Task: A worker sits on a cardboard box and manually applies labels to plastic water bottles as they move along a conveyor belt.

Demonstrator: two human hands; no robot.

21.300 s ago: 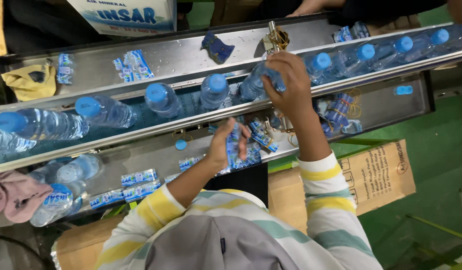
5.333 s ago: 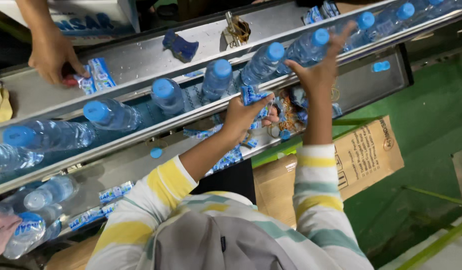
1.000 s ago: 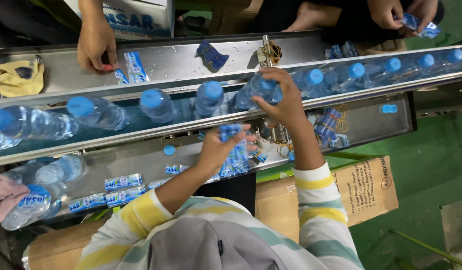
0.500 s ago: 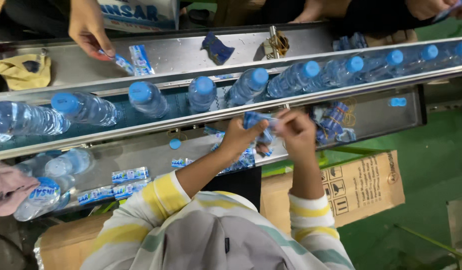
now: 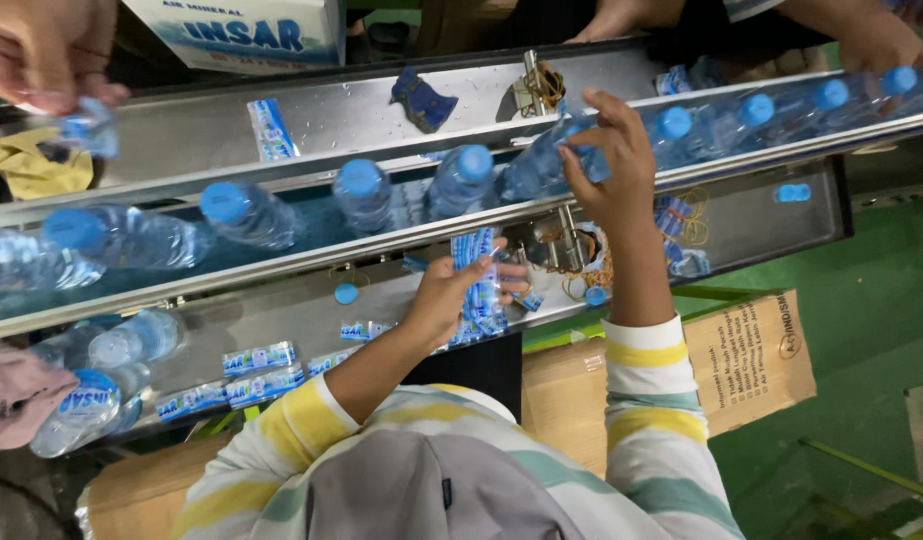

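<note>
A long-sleeved top (image 5: 632, 420) striped yellow, white and pale green; grey headcover (image 5: 422, 495).

Right hand (image 5: 607, 160) grips a bottle (image 5: 542, 165) — left hand (image 5: 452, 295) holds labels (image 5: 479, 280).

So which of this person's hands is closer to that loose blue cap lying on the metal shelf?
Left. The left hand, holding a stack of labels, is just right of the blue cap. The right hand is up at a bottle, farther away.

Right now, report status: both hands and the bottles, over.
Right hand touching bottle on the conveyor. Left hand holding blue label sleeves. Path unobstructed.
</note>
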